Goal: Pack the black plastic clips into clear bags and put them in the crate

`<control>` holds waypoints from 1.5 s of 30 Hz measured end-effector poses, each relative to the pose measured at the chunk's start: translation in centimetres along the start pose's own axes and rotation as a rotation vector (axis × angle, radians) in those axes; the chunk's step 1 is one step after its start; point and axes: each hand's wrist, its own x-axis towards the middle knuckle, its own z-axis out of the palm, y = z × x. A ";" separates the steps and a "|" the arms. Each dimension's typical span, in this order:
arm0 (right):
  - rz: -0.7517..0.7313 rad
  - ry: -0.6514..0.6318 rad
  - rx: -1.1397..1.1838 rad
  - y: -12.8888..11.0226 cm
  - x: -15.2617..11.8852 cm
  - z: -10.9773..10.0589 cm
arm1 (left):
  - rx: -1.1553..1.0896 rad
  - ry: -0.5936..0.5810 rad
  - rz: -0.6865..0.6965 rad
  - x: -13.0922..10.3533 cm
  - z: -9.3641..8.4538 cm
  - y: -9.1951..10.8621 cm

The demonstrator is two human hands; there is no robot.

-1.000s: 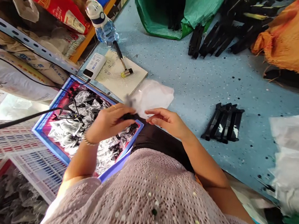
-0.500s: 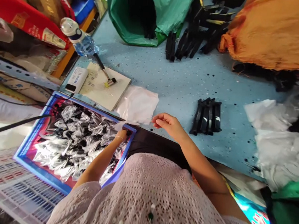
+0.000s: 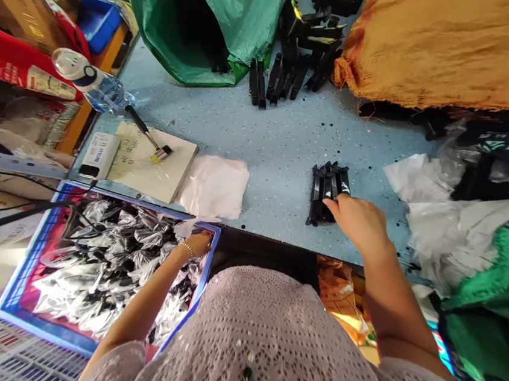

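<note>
At the near end of a small row of black plastic pieces (image 3: 320, 191), my right hand (image 3: 360, 223) lies over the right-hand ones. Its thumb reaches left across them and its fingers curl down, closed on pieces that the hand partly hides. My left hand (image 3: 201, 244) is low inside the right corner of a blue basket (image 3: 27, 276). Its fingers are in shadow, so I cannot see what they hold. Close above it, a clear plastic bag (image 3: 187, 226) hangs over the rim. Many bagged black pieces (image 3: 116, 249) fill the basket.
A stack of clear bags (image 3: 214, 183) lies beside a board (image 3: 151, 173) with a brush (image 3: 149, 134) on it. A water bottle (image 3: 95, 83) stands behind. Green (image 3: 259, 9) and orange sacks (image 3: 455, 48) line the back, with loose black pieces (image 3: 290, 67) between them.
My right hand has moved right, from beside the clear bags to the row of black pieces. My left hand stays in the basket's corner. The view has shifted to the right.
</note>
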 end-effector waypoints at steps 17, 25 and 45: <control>-0.207 -0.349 1.459 -7.5 3.5 4.1 | -0.793 0.648 -0.033 7.5 -8.8 5.1; -0.202 -0.658 1.706 -18.0 6.2 5.2 | -0.616 0.709 0.216 5.2 -9.5 4.5; -0.277 -0.545 1.693 -16.1 3.3 7.4 | -0.131 0.604 0.697 0.4 -6.8 7.3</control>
